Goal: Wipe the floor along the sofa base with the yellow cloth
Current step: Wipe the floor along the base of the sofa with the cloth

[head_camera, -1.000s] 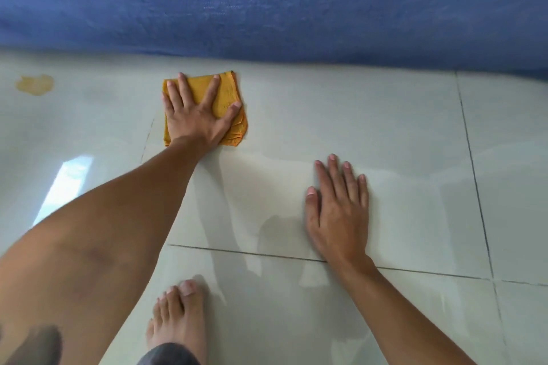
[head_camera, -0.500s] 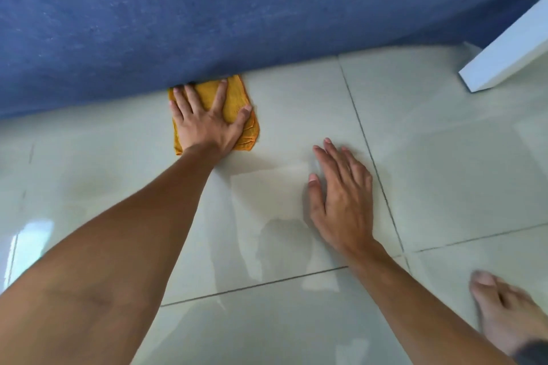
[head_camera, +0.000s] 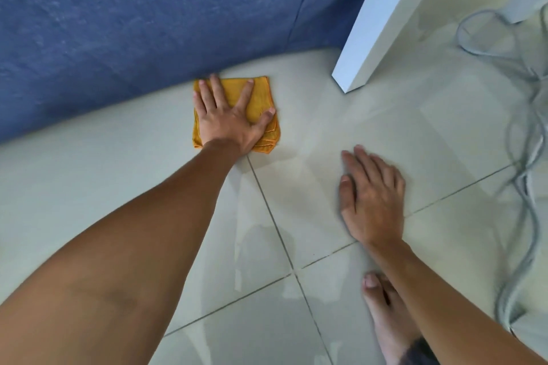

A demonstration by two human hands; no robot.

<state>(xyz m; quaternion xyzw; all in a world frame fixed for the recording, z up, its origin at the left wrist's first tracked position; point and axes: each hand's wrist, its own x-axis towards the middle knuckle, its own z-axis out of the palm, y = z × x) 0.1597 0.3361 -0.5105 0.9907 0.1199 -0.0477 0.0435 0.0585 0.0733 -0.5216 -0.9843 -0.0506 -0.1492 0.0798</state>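
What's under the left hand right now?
The folded yellow cloth lies flat under the left hand, fingers spread, its far edge against the blue sofa base. The floor beneath the cloth is covered, so its state cannot be seen.

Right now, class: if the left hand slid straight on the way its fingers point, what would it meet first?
The blue sofa base: the left hand presses the yellow cloth, fingertips almost touching it.

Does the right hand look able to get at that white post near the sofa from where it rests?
Probably yes. The right hand lies flat on the floor, holding nothing, and only bare tile shows between it and the foot of the white post. The grey cables lie off to its right.
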